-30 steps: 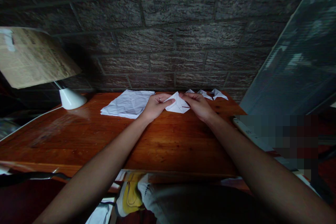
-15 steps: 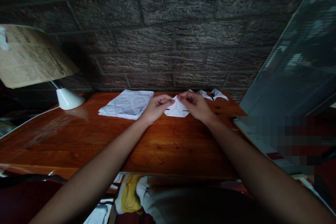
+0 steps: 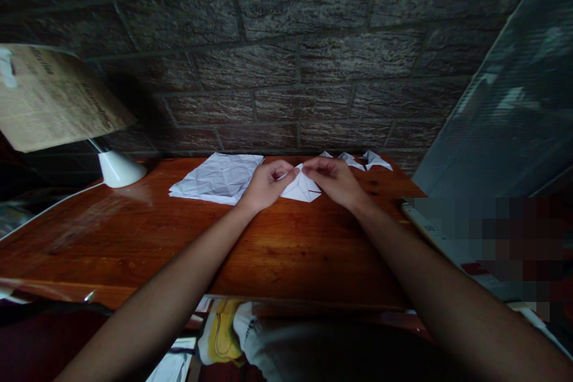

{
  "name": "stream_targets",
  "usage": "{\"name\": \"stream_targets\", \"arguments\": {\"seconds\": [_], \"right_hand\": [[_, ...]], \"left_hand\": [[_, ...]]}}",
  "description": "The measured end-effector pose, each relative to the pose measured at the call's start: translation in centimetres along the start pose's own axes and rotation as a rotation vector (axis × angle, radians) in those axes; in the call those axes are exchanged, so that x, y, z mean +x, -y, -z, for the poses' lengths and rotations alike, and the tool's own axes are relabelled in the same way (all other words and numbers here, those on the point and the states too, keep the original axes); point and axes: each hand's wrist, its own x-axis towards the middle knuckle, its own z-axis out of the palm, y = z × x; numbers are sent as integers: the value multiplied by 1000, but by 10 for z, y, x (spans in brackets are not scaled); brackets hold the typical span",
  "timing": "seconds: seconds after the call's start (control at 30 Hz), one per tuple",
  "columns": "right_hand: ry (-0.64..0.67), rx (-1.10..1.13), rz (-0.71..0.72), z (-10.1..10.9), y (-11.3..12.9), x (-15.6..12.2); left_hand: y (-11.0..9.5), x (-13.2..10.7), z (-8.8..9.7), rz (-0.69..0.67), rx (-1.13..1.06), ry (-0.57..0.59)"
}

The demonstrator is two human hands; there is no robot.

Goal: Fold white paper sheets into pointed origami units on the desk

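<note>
A small piece of folded white paper (image 3: 301, 188) is at the middle of the wooden table, between my two hands. My left hand (image 3: 267, 184) pinches its upper left side between thumb and fingers. On the other side, my right hand (image 3: 332, 176) grips the upper right side, its thumb close to the left thumb near the top point. Crease lines run across the paper's face, and a dark slit shows at its right. The fingers cover its upper edges.
Left of my hands lies a stack of creased white sheets (image 3: 217, 176). Several folded paper pieces (image 3: 376, 160) stand along the wall behind my right hand. A lamp with a white base (image 3: 120, 168) is on the left of the wooden table (image 3: 286, 256). A brick wall (image 3: 268, 65) rises behind.
The folded paper has turned and tilted slightly between my hands, its lower edge now coming to a point. The slit on its left no longer shows. Both hands keep their pinch.
</note>
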Motion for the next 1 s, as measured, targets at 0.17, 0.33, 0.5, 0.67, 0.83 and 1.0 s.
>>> {"name": "stream_targets", "arguments": {"seconds": [0.17, 0.33, 0.5, 0.67, 0.83, 1.0], "right_hand": [[-15, 11, 17, 1, -1, 0], [-31, -5, 19, 2, -1, 1], [-12, 9, -1, 3, -3, 1], [-5, 31, -7, 3, -2, 0], [14, 62, -85, 5, 3, 1], [32, 63, -69, 6, 3, 2]], "left_hand": [[-1, 0, 0, 39, -47, 53], [-3, -1, 0, 86, -88, 90], [-2, -2, -1, 95, -108, 81], [-1, -2, -1, 114, -113, 75], [-1, -2, -1, 97, -120, 87], [1, -3, -3, 101, -126, 121]]}}
